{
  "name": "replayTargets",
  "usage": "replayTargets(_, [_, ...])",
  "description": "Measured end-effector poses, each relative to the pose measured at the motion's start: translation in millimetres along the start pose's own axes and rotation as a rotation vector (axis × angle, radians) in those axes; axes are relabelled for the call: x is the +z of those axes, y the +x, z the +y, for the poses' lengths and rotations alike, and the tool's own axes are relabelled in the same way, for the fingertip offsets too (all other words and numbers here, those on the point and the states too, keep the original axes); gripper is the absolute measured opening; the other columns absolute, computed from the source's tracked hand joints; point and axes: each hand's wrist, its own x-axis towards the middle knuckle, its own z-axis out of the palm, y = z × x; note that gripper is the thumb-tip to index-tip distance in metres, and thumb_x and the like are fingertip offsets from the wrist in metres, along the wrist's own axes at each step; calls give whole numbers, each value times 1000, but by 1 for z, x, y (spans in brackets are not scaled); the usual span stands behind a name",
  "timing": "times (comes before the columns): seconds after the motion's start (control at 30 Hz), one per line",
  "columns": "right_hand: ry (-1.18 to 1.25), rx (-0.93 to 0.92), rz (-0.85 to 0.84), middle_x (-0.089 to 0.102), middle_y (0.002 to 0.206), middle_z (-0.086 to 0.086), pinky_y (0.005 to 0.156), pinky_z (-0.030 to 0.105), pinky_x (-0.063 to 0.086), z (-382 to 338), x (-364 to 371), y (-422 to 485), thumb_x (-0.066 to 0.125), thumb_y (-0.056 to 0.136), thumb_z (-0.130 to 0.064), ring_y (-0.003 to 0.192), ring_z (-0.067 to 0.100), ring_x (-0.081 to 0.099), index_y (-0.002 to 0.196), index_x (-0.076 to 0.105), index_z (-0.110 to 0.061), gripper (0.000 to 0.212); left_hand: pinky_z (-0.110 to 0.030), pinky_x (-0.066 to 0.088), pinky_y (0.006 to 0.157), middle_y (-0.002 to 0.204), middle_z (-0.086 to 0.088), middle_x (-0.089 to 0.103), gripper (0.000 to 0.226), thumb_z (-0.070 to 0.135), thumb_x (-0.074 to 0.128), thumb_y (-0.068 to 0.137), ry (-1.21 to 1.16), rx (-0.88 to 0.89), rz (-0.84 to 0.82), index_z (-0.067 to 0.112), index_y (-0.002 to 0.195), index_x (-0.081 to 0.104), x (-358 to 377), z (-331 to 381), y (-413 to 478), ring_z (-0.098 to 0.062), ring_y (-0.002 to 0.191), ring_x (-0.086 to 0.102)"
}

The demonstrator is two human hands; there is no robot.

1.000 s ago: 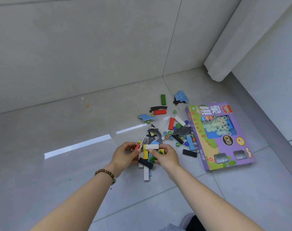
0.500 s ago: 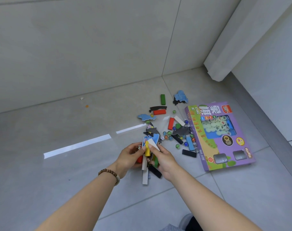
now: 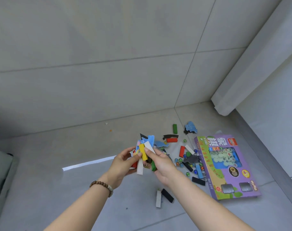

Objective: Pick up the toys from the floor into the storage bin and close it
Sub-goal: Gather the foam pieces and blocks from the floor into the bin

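Two pieces, a white block (image 3: 158,198) and a black block (image 3: 167,195), were left lying on the tiled floor (image 3: 75,189) when both hands rose from it with a mixed load; half a second earlier the hands had been lower, just above those pieces. The left hand (image 3: 123,162) and right hand (image 3: 163,164) were both curled round the bundle (image 3: 142,152) (rigid rectangular bars in yellow, white, green and red, with flat blue die-cut puzzle shapes fanning out on top). On this evidence the first load was ready for transfer, but further passes were required: glossy round marbles (image 3: 180,160), more bars and the purple cardboard game box (image 3: 225,165) remained on the smooth floor to the right. The storage bin could not be identified; a grey-green edge (image 3: 0,172) at far left might have been it.
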Motion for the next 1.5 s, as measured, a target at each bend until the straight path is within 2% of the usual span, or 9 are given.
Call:
replayTargets(0.27, [-213,-3,-259,70,91,11,78,36,48,-19,223,-84,61,90,-13,56,17,47,105,69,-13,17,-17,48,47,101,-14,69,27,14,67,86,-144,214,205,14,112,62,-144,113,-162,-12,58,68])
replayTargets(0.6, [-474,149,-583,71,88,9,63,26,52,110,489,-142,61,90,-14,55,13,60,104,69,-12,16,-20,51,47,97,-11,71,28,11,68,85,-280,309,653,11,111,61,-383,110,-316,-15,64,71])
replayTargets(0.67, [-553,136,-611,71,90,8,66,28,53,137,525,-134,60,91,-18,64,16,62,106,69,-12,18,-21,52,49,98,-10,70,27,11,66,86,-233,303,728,10,113,60,-425,105,-323,-15,65,71])
replayTargets(0.73, [-808,10,-599,67,109,7,80,32,53,157,543,-119,62,88,-30,88,20,63,120,62,-12,36,-29,58,68,110,-8,66,35,18,65,88,-79,246,825,12,122,57,-464,89,-321,-17,84,69])
replayTargets(0.83, [-1476,-233,-649,35,148,4,106,32,36,170,538,-99,61,86,-39,133,23,39,146,31,-13,71,-31,43,100,137,-5,52,50,33,57,92,409,-6,943,16,137,45,-505,50,-322,-21,121,52])
replayTargets(1.0, [-2135,-778,-761,13,158,1,119,41,6,164,502,-85,46,93,-47,146,21,7,148,21,-25,65,-36,42,97,133,-1,53,51,47,43,94,915,-247,904,25,139,38,-509,8,-326,-24,121,50])
replayTargets(1.1, [-2079,-824,-756,8,159,-3,119,37,4,139,484,-82,46,92,-48,146,18,5,148,24,-26,63,-38,34,105,146,1,41,56,50,35,96,1009,-244,879,23,144,32,-493,16,-316,-21,131,41])
replayTargets(1.23, [-1900,-889,-612,9,158,-9,116,32,19,74,436,-78,49,92,-46,143,16,18,145,30,-30,59,-35,36,105,146,0,41,57,51,35,96,1013,-40,897,19,144,34,-457,49,-294,-19,133,39])
replayTargets(1.5, [-1831,-585,-146,10,158,-8,113,27,22,-55,217,-64,54,91,-42,144,13,19,145,32,-25,60,-32,28,110,150,-2,34,57,49,35,97,1146,231,727,18,144,34,-319,110,-211,-20,138,30])
